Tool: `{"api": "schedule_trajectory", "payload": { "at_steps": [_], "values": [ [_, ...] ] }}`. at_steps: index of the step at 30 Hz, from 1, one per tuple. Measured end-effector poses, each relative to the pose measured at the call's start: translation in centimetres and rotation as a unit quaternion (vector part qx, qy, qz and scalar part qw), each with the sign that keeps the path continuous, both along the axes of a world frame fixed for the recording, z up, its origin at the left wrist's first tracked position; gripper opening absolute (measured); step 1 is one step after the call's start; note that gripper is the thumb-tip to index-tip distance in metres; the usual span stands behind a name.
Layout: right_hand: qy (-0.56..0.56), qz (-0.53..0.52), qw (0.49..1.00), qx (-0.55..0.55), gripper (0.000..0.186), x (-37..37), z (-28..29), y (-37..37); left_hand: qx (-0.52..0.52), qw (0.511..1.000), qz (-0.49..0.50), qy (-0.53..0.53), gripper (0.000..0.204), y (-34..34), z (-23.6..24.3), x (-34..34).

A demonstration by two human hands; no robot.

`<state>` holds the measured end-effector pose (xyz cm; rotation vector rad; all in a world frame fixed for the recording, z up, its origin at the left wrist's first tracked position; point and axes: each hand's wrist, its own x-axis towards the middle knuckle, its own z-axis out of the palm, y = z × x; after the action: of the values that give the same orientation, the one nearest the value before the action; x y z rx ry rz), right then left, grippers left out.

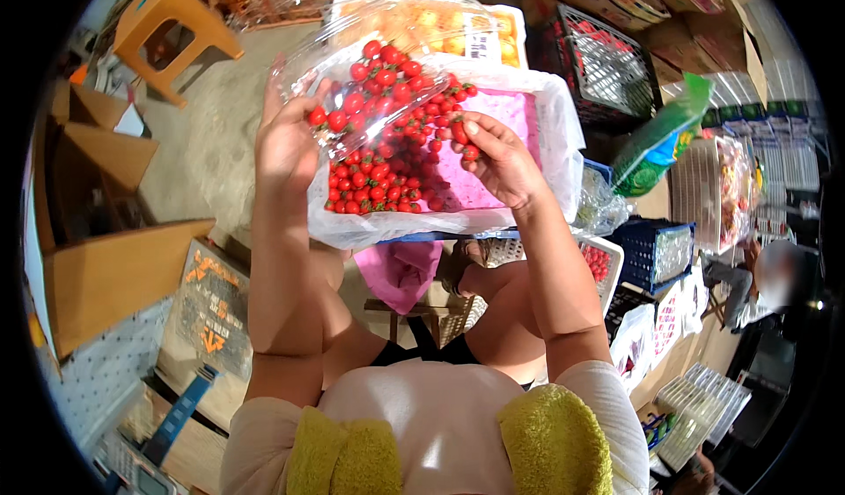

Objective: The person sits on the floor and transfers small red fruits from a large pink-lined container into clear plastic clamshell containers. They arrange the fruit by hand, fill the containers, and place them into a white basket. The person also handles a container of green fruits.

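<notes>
My left hand (290,134) is closed on the near left edge of a clear plastic clamshell box (396,99), which is tilted over the crate and partly filled with red cherry tomatoes. To its right, my right hand (504,159) pinches a couple of cherry tomatoes (459,132) between thumb and fingers. Below both hands is a crate (563,134) lined with white plastic film. Loose cherry tomatoes (378,183) lie heaped in its left half, and a pink sheet (510,112) shows on the right of its bottom. The box hides part of the heap.
Beyond the crate stands a white box of yellow-orange fruit (431,20). An orange stool (167,33) is at the far left, cardboard boxes (97,161) at left. On the right are a black crate (607,64), a green bag (660,143) and a blue basket (651,249). Another person sits far right.
</notes>
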<state>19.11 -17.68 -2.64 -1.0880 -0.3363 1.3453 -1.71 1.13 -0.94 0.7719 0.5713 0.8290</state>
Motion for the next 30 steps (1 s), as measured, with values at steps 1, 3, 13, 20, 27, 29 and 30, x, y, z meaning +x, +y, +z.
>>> {"api": "schedule_trajectory", "payload": {
  "at_steps": [1,3,13,20,27,29,30],
  "values": [
    [-0.022,0.016,1.000,-0.006,0.028,-0.5,-0.2,0.4,-0.002,1.000,0.019,-0.003,0.075,0.4,-0.2,-0.8],
    [-0.081,0.014,0.996,-0.044,0.026,-1.3,0.6,0.4,0.001,0.999,0.028,-0.044,0.075,0.4,-0.7,-1.2],
    [-0.171,0.241,0.951,-0.090,0.024,-10.3,-1.0,6.6,-0.036,0.973,0.167,-0.155,0.071,-1.6,2.4,-0.2],
    [-0.293,0.439,0.849,-0.029,0.036,-21.0,-3.7,14.6,-0.043,0.969,0.157,-0.184,0.077,-1.5,2.7,0.1],
    [-0.246,0.248,0.935,-0.054,0.028,-18.5,-1.6,11.8,-0.046,0.969,0.166,-0.176,0.079,-1.0,2.6,-0.8],
    [-0.120,0.150,0.975,-0.110,0.020,-14.1,-0.1,8.0,-0.042,0.967,0.184,-0.173,0.079,-0.8,2.6,-0.9],
    [-0.082,0.107,0.982,-0.134,0.018,-11.1,0.1,6.0,-0.050,0.964,0.189,-0.182,0.079,-0.7,2.7,-0.6]
  ]
}}
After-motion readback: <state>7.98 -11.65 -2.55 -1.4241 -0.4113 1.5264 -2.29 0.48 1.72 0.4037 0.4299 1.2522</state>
